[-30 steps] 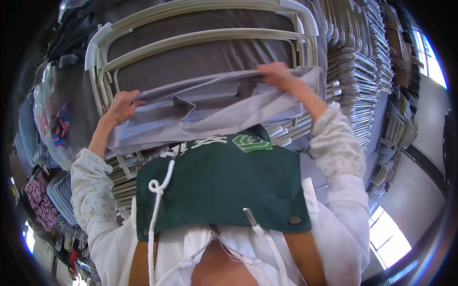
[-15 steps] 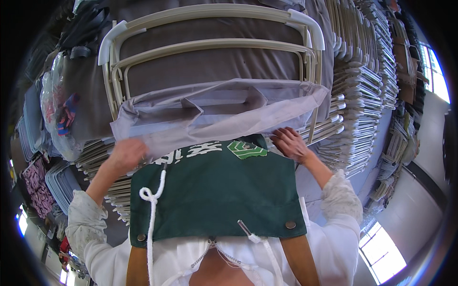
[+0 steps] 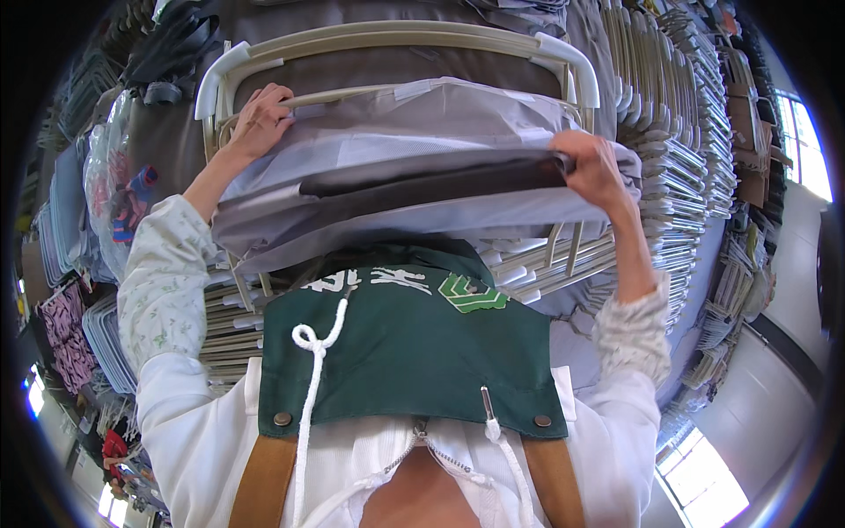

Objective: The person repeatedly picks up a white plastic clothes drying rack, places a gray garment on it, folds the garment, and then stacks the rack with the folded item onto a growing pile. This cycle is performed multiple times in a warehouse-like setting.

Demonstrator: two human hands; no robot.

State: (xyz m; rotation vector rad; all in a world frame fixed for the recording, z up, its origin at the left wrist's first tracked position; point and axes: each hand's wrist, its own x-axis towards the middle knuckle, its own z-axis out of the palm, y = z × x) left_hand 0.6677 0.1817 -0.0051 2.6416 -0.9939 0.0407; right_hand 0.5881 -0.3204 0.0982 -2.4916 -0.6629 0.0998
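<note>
A grey fabric bag (image 3: pixel 422 216) with a pale lining hangs across a cream tubular metal frame (image 3: pixel 400 37) in front of me. White plastic sleeves cover the frame's upper corners. My left hand (image 3: pixel 262 121) is closed over the frame's inner bar at the upper left, beside the bag's far edge; whether it also pinches cloth I cannot tell. At the right, my right hand (image 3: pixel 594 167) grips the bag's near rim in a fist, the cloth bunched under its fingers. Between the rims the opening shows a dark fold and light lining.
Stacked metal frames (image 3: pixel 660 194) with white ends crowd the right side, and more tubes (image 3: pixel 546 273) lie below the bag. Brown-grey cloth (image 3: pixel 176 211) spreads behind the frame. A clear plastic bag (image 3: pixel 101 176) hangs at the left, near a black bundle (image 3: pixel 172 53).
Both hands have moved up and away from my body, the left onto the frame bar, the right onto the bag's rim. The bag has been pulled up over the inner bar, and its inner dividers no longer show.
</note>
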